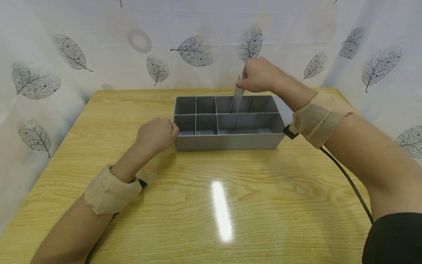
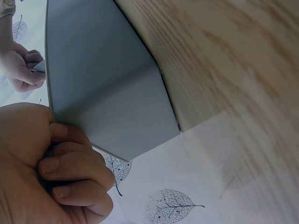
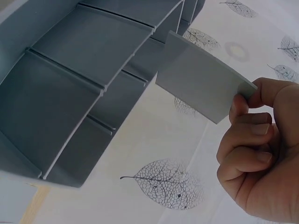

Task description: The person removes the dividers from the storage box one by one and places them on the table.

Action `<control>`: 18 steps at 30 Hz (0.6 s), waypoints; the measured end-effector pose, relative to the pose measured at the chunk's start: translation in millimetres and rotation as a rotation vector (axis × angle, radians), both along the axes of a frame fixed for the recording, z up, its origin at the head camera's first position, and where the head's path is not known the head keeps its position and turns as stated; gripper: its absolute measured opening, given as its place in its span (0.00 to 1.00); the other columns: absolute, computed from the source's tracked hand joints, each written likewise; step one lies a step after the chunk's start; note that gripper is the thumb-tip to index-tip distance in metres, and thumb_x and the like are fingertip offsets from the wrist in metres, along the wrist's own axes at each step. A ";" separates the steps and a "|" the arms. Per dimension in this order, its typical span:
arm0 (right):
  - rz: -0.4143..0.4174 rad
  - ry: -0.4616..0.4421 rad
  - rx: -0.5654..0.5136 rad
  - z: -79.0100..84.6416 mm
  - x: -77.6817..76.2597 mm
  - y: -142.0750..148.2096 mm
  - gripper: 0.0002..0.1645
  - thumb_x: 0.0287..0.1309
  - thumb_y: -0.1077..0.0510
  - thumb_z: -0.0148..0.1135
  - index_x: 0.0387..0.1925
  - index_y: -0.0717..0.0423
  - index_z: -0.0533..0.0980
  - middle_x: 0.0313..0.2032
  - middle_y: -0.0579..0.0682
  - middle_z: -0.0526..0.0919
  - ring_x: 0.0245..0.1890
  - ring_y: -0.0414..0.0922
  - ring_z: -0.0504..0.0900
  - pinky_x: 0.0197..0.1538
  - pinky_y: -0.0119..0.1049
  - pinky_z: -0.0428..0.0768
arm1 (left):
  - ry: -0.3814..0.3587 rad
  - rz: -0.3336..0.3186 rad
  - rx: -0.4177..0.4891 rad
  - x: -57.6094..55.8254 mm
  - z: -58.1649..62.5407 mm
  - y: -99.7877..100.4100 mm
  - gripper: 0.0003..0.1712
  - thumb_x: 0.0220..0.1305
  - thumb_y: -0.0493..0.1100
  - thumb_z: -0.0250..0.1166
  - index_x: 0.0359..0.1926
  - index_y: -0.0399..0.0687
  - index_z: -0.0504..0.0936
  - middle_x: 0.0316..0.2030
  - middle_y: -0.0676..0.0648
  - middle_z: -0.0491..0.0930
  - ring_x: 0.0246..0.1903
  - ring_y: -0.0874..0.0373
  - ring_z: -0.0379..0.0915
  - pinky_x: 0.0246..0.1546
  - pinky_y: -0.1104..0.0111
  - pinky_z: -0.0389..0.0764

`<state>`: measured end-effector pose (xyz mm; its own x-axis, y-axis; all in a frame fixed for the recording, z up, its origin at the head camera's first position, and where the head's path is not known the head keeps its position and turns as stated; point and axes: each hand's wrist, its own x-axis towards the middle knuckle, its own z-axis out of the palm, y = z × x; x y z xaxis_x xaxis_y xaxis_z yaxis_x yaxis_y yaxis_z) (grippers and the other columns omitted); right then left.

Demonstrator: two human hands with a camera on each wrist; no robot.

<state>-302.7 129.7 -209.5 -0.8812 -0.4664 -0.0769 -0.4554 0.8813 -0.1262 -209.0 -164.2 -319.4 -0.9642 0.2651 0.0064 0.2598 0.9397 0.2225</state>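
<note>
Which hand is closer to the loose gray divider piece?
The right hand. It is pinching the divider near one corner. The left hand is away from it, at the left end of the gray box.

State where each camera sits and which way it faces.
Head: worn on the head, facing forward and down at the box; both forearms, left hand and right hand show.
Left wrist: worn there, facing the box's outside; left hand close, right hand beyond.
Right wrist: worn there, facing the panel and into the box; right hand only.
Shared: head and right wrist both show the panel in the right hand.
</note>
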 end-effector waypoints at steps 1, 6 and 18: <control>-0.003 0.002 -0.004 1.2 0.0 2.1 0.24 0.57 0.52 0.48 0.07 0.51 0.63 0.08 0.43 0.56 0.10 0.39 0.51 0.23 0.38 0.61 | 0.002 -0.001 0.001 0.0 -0.1 -0.1 0.25 0.64 0.46 0.38 0.09 0.49 0.64 0.08 0.52 0.58 0.10 0.61 0.50 0.09 0.71 0.53; -0.026 0.033 -0.027 7.6 -0.8 21.1 0.21 0.57 0.52 0.46 0.11 0.54 0.71 0.09 0.44 0.61 0.11 0.40 0.55 0.22 0.37 0.61 | 0.011 -0.003 0.010 -0.5 -0.2 0.3 0.25 0.63 0.46 0.38 0.09 0.49 0.64 0.08 0.53 0.57 0.10 0.61 0.48 0.09 0.71 0.52; -0.282 -0.135 -0.199 6.4 0.6 96.4 0.21 0.59 0.49 0.50 0.38 0.62 0.78 0.15 0.48 0.72 0.15 0.43 0.66 0.19 0.36 0.67 | -0.001 -0.008 0.013 0.5 0.5 -0.6 0.25 0.64 0.45 0.38 0.09 0.49 0.63 0.08 0.53 0.57 0.11 0.61 0.48 0.09 0.71 0.52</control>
<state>-302.1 226.2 -203.1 -0.9655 -0.2237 -0.1333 -0.1653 0.9219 -0.3504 -208.4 -164.8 -318.9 -0.9619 0.2731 0.0089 0.2675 0.9344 0.2351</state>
